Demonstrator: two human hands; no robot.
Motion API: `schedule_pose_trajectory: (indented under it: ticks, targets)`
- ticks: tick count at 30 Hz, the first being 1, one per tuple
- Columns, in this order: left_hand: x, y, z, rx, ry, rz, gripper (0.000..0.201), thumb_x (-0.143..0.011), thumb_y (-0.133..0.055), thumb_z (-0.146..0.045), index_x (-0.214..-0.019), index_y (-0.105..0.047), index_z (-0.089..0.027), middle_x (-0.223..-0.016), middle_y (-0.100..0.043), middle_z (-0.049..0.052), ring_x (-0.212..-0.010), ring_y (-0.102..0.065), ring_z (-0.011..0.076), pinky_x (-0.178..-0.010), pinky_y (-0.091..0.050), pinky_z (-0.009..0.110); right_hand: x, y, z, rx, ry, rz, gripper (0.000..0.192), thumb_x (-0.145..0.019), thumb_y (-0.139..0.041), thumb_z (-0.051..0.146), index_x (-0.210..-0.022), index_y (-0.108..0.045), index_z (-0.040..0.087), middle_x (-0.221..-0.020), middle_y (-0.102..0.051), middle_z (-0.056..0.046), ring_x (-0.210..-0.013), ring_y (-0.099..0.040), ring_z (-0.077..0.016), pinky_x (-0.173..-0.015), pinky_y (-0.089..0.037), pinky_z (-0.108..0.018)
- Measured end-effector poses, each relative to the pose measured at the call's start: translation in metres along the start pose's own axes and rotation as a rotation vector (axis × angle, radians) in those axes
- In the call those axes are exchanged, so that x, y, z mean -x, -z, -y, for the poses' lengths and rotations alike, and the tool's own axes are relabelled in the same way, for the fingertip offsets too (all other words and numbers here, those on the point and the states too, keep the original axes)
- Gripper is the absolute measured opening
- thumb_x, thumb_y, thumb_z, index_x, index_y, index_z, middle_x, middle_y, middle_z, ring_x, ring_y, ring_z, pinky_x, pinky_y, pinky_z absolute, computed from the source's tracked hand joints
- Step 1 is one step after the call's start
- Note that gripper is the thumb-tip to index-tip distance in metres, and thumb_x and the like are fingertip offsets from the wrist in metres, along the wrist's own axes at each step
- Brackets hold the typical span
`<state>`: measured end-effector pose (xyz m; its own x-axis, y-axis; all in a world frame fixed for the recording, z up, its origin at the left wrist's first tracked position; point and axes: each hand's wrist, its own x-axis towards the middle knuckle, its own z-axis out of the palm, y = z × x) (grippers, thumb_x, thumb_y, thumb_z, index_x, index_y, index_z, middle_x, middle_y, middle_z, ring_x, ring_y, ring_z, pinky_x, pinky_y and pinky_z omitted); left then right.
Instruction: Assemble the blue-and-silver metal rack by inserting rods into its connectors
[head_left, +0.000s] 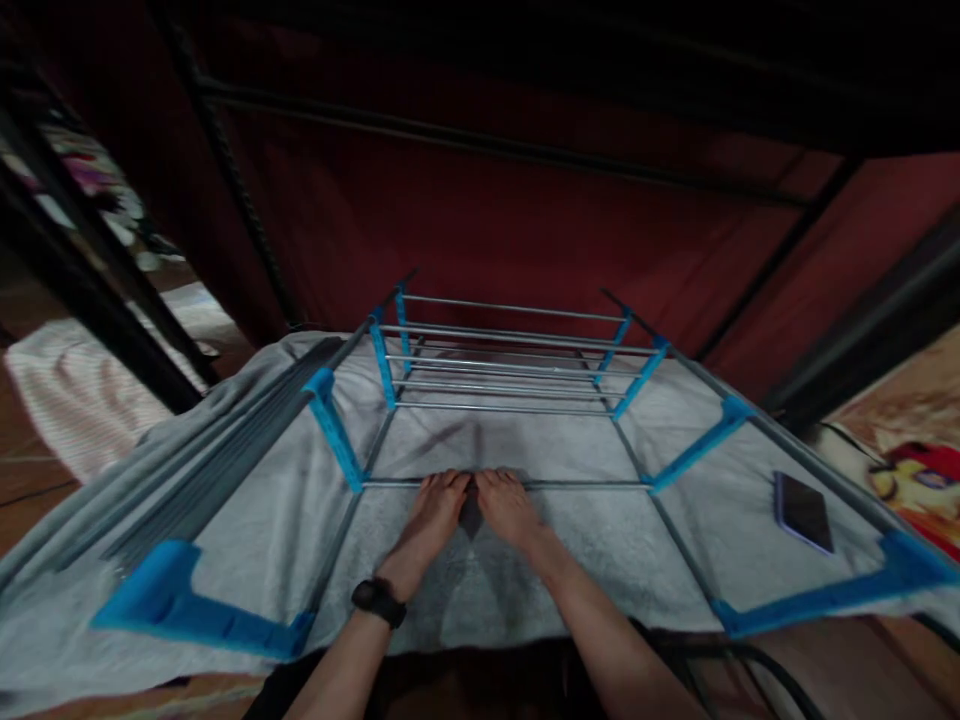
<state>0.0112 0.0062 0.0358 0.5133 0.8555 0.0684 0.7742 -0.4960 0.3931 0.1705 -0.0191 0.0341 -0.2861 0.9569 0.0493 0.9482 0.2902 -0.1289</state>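
A rack frame of grey metal tubes with blue plastic brackets [335, 430] lies on a grey cloth [540, 560]. Side by side, my left hand [444, 492] and my right hand [506, 500] are on a horizontal grey metal rod [585, 485] that spans two blue brackets. Their fingers curl over the middle of the rod, thumbs close together; the undersides of the fingers are hidden. A black watch [379, 602] is on my left wrist. Farther off, several thinner rods [502, 390] cross between the far brackets.
Several loose grey tubes [225, 465] lie in a bundle at the left. A phone [802, 512] rests on the cloth at the right. Red fabric panels [480, 230] with dark poles stand behind the rack. A striped cloth [90, 390] lies at the far left.
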Motion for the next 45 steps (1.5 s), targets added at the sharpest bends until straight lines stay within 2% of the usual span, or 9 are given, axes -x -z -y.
schedule_pose_trajectory:
  ticks: [5, 9, 12, 18, 31, 36, 41, 45]
  targets:
    - [-0.016, -0.004, 0.014, -0.027, 0.054, 0.043, 0.031, -0.095, -0.050, -0.019, -0.120, -0.068, -0.019, -0.119, -0.069, 0.012, -0.114, -0.063, 0.0268, -0.099, -0.043, 0.040, 0.003, 0.005, -0.013, -0.039, -0.043, 0.004, 0.024, -0.103, -0.046, 0.029, -0.117, -0.063, 0.019, -0.118, -0.068, -0.009, -0.113, -0.061, -0.0221, -0.100, -0.043, -0.038]
    - [-0.021, -0.005, 0.015, 0.002, 0.040, 0.029, 0.024, -0.094, -0.054, -0.025, -0.113, -0.068, -0.022, -0.115, -0.072, 0.008, -0.111, -0.065, 0.0253, -0.096, -0.045, 0.037, 0.007, 0.009, -0.026, -0.058, -0.086, 0.002, 0.026, -0.102, -0.051, 0.033, -0.119, -0.062, 0.018, -0.120, -0.068, -0.011, -0.112, -0.062, -0.0225, -0.098, -0.045, -0.038]
    - [-0.021, -0.004, 0.013, -0.010, 0.022, 0.038, 0.022, -0.094, -0.053, -0.028, -0.108, -0.069, -0.023, -0.110, -0.074, 0.007, -0.108, -0.066, 0.0261, -0.093, -0.046, 0.038, 0.008, 0.010, -0.030, -0.051, -0.082, 0.010, 0.027, -0.103, -0.048, 0.034, -0.118, -0.062, 0.016, -0.118, -0.069, -0.011, -0.109, -0.064, -0.0224, -0.096, -0.046, -0.037]
    - [-0.021, -0.010, 0.017, -0.010, -0.006, -0.010, 0.023, -0.096, -0.049, -0.031, -0.105, -0.069, -0.022, -0.106, -0.074, 0.008, -0.105, -0.067, 0.0269, -0.092, -0.045, 0.039, 0.007, 0.004, -0.029, -0.004, -0.030, 0.010, 0.025, -0.103, -0.047, 0.031, -0.117, -0.062, 0.016, -0.115, -0.070, -0.010, -0.108, -0.066, -0.0218, -0.098, -0.046, -0.036]
    - [-0.022, -0.018, 0.026, 0.000, -0.033, -0.024, 0.028, -0.096, -0.047, -0.036, -0.109, -0.068, -0.022, -0.105, -0.074, 0.008, -0.104, -0.066, 0.0271, -0.092, -0.044, 0.039, 0.006, 0.001, -0.028, -0.024, -0.032, 0.001, 0.025, -0.104, -0.046, 0.028, -0.118, -0.062, 0.015, -0.115, -0.072, -0.012, -0.107, -0.067, -0.0217, -0.096, -0.047, -0.035]
    - [-0.025, -0.024, 0.031, 0.048, -0.021, -0.057, 0.025, -0.094, -0.051, -0.036, -0.103, -0.068, -0.019, -0.102, -0.074, 0.010, -0.102, -0.067, 0.0280, -0.089, -0.045, 0.040, 0.006, 0.003, -0.027, -0.069, -0.060, 0.029, 0.025, -0.103, -0.047, 0.029, -0.119, -0.062, 0.017, -0.116, -0.072, -0.011, -0.111, -0.066, -0.0219, -0.100, -0.045, -0.035]
    - [-0.022, -0.024, 0.028, 0.080, -0.005, -0.063, 0.022, -0.094, -0.054, -0.032, -0.104, -0.068, -0.018, -0.103, -0.074, 0.010, -0.102, -0.066, 0.0264, -0.092, -0.044, 0.039, 0.007, 0.006, -0.025, -0.062, -0.062, 0.028, 0.028, -0.100, -0.041, 0.020, -0.118, -0.062, 0.016, -0.117, -0.072, -0.013, -0.111, -0.066, -0.0226, -0.100, -0.044, -0.036]
    - [-0.017, -0.019, 0.020, 0.011, 0.015, -0.035, 0.024, -0.096, -0.052, -0.030, -0.109, -0.069, -0.020, -0.110, -0.073, 0.010, -0.109, -0.064, 0.0256, -0.096, -0.042, 0.039, 0.008, 0.007, -0.023, -0.059, -0.084, 0.060, 0.029, -0.098, -0.041, 0.019, -0.119, -0.061, 0.016, -0.117, -0.071, -0.012, -0.111, -0.065, -0.0229, -0.100, -0.043, -0.035]
